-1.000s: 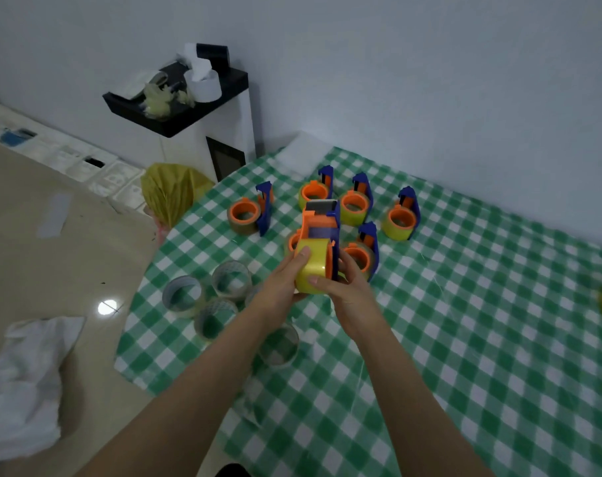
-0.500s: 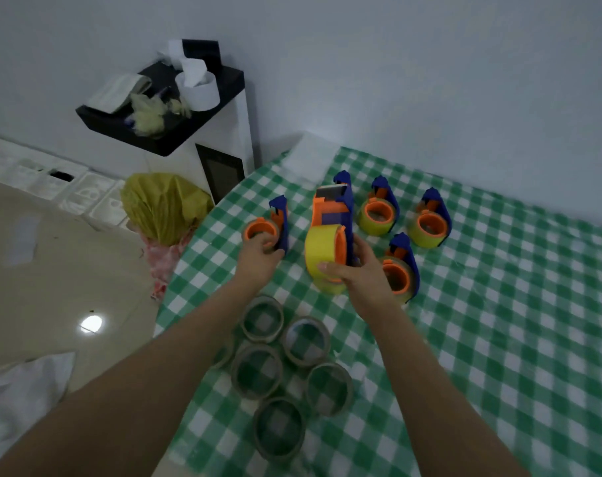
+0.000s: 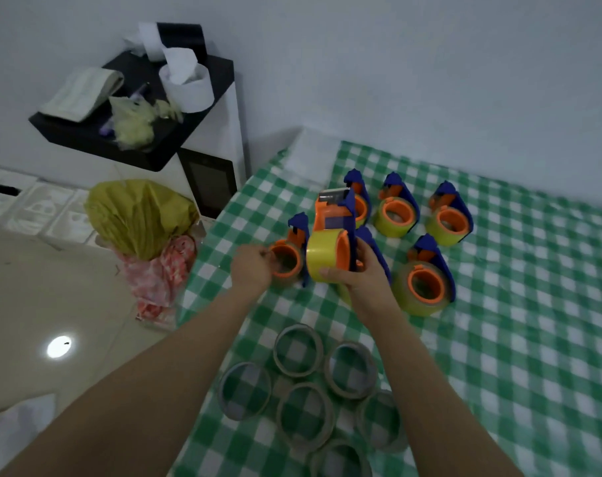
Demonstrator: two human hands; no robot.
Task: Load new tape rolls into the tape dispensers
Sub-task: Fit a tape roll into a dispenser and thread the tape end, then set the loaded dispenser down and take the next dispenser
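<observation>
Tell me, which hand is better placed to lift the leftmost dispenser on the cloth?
The left hand: its fingers are curled on the leftmost dispenser, while the right hand is busy holding the loaded dispenser.

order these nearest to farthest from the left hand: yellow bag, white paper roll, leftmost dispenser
1. leftmost dispenser, on the table, touched by the left hand.
2. yellow bag, on the floor, left of the table.
3. white paper roll, on the black shelf, far left.

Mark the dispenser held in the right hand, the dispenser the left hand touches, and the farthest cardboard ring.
held dispenser (image 3: 322,258): head view, outer face of its yellow roll.
left dispenser (image 3: 300,224): head view, blue upright part.
farthest cardboard ring (image 3: 279,351): head view, ring's left wall.
</observation>
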